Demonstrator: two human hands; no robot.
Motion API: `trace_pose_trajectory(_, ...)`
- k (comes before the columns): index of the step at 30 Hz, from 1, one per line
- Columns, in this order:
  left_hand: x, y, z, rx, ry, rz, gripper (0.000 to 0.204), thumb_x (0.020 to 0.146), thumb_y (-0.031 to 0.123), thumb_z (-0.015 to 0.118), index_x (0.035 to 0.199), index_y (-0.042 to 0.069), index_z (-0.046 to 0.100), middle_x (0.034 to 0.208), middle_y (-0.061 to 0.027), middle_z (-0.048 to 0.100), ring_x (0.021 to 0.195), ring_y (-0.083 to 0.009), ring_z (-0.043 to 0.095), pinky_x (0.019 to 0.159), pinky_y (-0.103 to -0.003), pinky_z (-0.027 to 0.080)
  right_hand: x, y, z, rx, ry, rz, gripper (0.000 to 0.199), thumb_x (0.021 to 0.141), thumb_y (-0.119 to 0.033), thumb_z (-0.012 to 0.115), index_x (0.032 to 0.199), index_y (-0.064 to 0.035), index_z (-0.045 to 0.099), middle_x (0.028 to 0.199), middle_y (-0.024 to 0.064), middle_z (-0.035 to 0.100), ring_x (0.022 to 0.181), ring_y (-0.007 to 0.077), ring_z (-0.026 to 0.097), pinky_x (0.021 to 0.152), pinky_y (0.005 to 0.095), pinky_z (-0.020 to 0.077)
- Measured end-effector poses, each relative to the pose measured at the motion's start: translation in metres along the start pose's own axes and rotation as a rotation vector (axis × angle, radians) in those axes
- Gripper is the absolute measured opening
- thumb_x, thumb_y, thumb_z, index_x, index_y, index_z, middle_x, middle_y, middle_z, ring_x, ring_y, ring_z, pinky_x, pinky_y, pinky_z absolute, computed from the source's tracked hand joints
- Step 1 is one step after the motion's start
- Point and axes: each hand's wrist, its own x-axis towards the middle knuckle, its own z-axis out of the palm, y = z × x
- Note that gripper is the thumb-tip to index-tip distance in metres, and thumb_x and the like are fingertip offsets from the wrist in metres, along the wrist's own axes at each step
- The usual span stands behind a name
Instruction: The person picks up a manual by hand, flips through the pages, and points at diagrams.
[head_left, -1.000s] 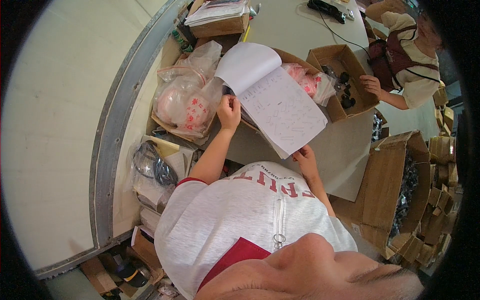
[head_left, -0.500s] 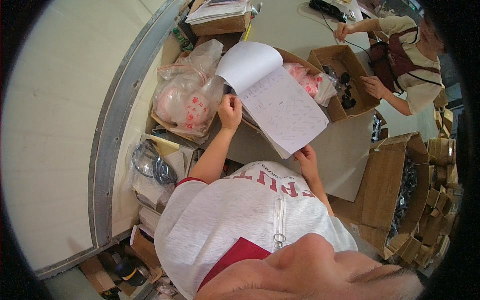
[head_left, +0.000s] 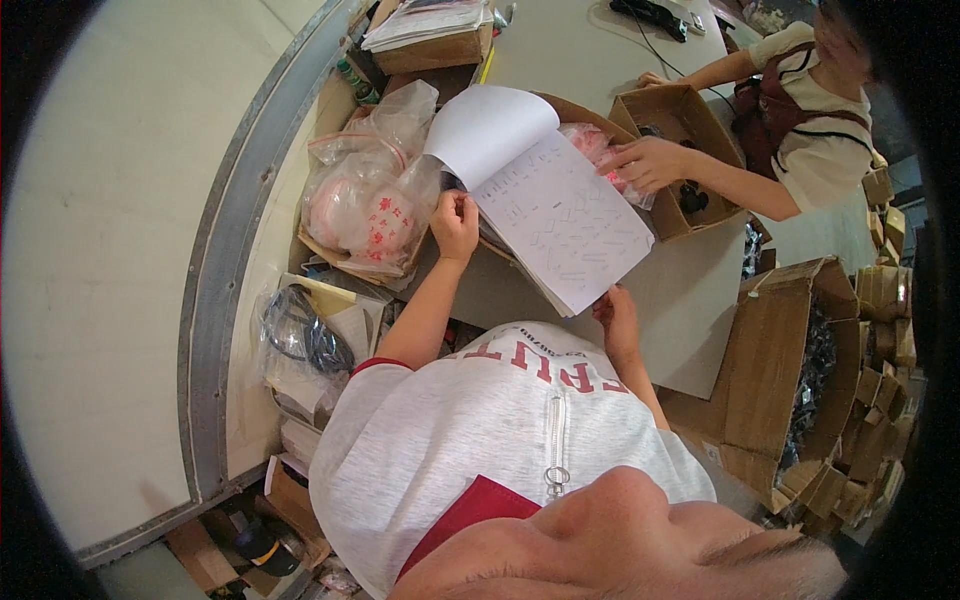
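Note:
A pad of white paper [head_left: 565,225] covered in small handwriting and sketches lies tilted in front of me, its top sheets [head_left: 500,130] folded back in a curl. At its left edge, beside a dark part near the top, my left hand [head_left: 457,227] is closed on the pad. My right hand [head_left: 617,318] pinches the near right corner, its fingertips partly hidden. A co-worker's hand [head_left: 645,165] reaches over the far right edge of the paper with fingers spread, close to pink-filled bags [head_left: 590,143].
Red-printed plastic bags [head_left: 375,220] fill a box to the left. An open carton [head_left: 665,105] with black parts stands by the co-worker. A large cardboard box [head_left: 775,370] of dark bagged pieces is at right. Behind lie papers on a box [head_left: 430,25] and a black cable [head_left: 650,18].
The co-worker's near hand has moved left from the carton to over the paper's edge. Their other hand has drawn back from the cable to behind the carton. My hands keep their hold.

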Motion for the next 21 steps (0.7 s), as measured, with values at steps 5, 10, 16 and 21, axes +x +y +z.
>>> trace_pose_trajectory(5,-0.001,-0.003,0.001,-0.003,0.009,0.009,0.013,0.083,0.012,0.059,0.084,-0.001,0.056,0.07,-0.0098,0.059,0.061,-0.0194,0.057,0.057,-0.031,0.046,0.004,0.006,0.003,-0.092,-0.058,-0.028,0.021,0.091,-0.027,0.051,0.092,-0.0066,0.055,0.074,0.0014,0.054,0.066,0.0104,0.049,0.064,0.0251,0.0418)
trace_pose_trajectory(10,-0.001,0.002,-0.001,-0.011,-0.007,-0.006,0.015,0.084,0.014,0.059,0.084,-0.001,0.056,0.069,-0.0077,0.058,0.062,-0.0155,0.055,0.058,-0.029,0.045,0.005,0.005,0.003,-0.159,-0.076,-0.002,0.02,0.089,-0.025,0.055,0.096,-0.0057,0.058,0.077,0.0003,0.055,0.067,0.0094,0.05,0.066,0.0243,0.0426)
trace_pose_trajectory(16,0.001,0.01,-0.002,-0.012,0.008,0.014,0.013,0.083,0.012,0.059,0.083,-0.001,0.056,0.07,-0.0091,0.058,0.062,-0.0168,0.056,0.058,-0.03,0.045,0.008,0.011,-0.003,-0.175,-0.111,-0.007,0.024,0.09,-0.025,0.055,0.101,-0.0041,0.059,0.083,0.0016,0.058,0.071,0.0104,0.052,0.067,0.0254,0.0441)
trace_pose_trajectory(21,0.001,0.005,-0.001,-0.001,0.021,0.045,0.011,0.081,0.01,0.059,0.081,-0.001,0.056,0.066,-0.011,0.059,0.057,-0.0213,0.059,0.055,-0.032,0.046,0.003,0.001,0.005,-0.16,-0.113,0.002,0.022,0.089,-0.024,0.055,0.098,-0.004,0.059,0.083,0.0015,0.058,0.071,0.0103,0.052,0.067,0.0256,0.044)
